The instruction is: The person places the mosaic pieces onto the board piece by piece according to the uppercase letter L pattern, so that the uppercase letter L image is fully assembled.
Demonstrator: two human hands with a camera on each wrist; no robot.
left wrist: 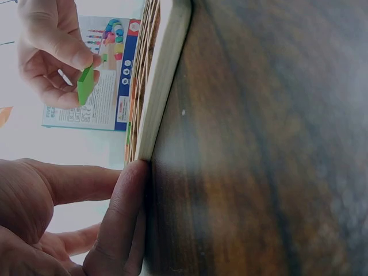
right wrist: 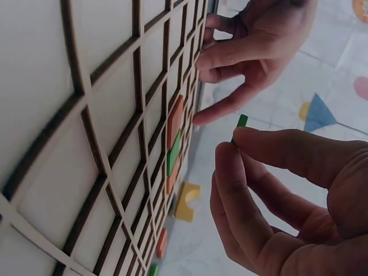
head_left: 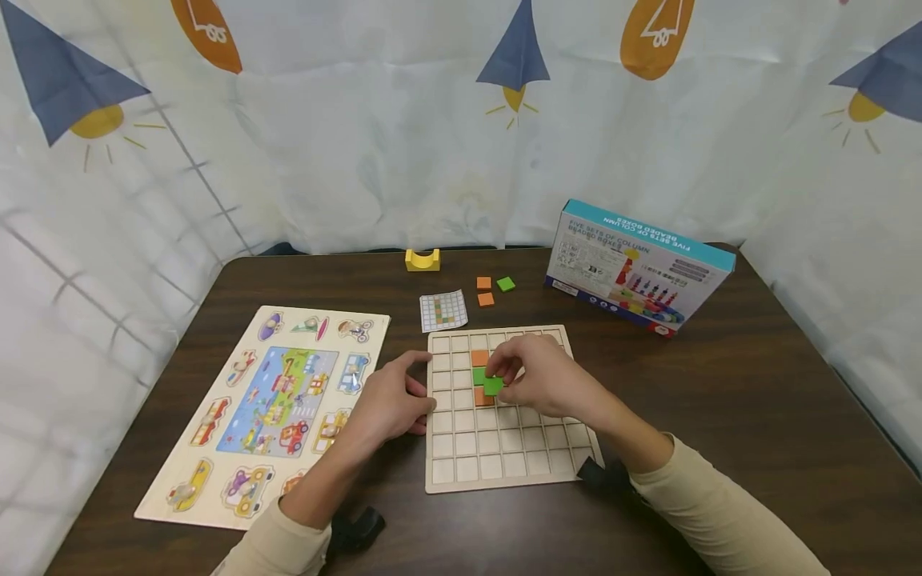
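Note:
My right hand (head_left: pixel 543 374) pinches a thin green square tile (head_left: pixel 493 386) between thumb and fingertips, just above a wooden grid board (head_left: pixel 490 466). In the right wrist view the pinched green tile (right wrist: pixel 241 123) is held on edge, apart from the board. Set in one column of the grid are an orange tile (head_left: pixel 479 358), a green tile (head_left: pixel 478 375) and another orange tile (head_left: pixel 481 397), partly covered by the held one. My left hand (head_left: pixel 392 398) touches the board's left edge; the left wrist view shows its fingertips (left wrist: pixel 135 172) against the rim.
Behind the board lie a printed pattern card (head_left: pixel 443 310), two orange tiles (head_left: pixel 486 299) and a green tile (head_left: pixel 507 284). A yellow arched block (head_left: pixel 422 261) stands near the far edge. A vehicle puzzle board (head_left: pixel 180 448) lies left; a toy box (head_left: pixel 637 272) stands back right.

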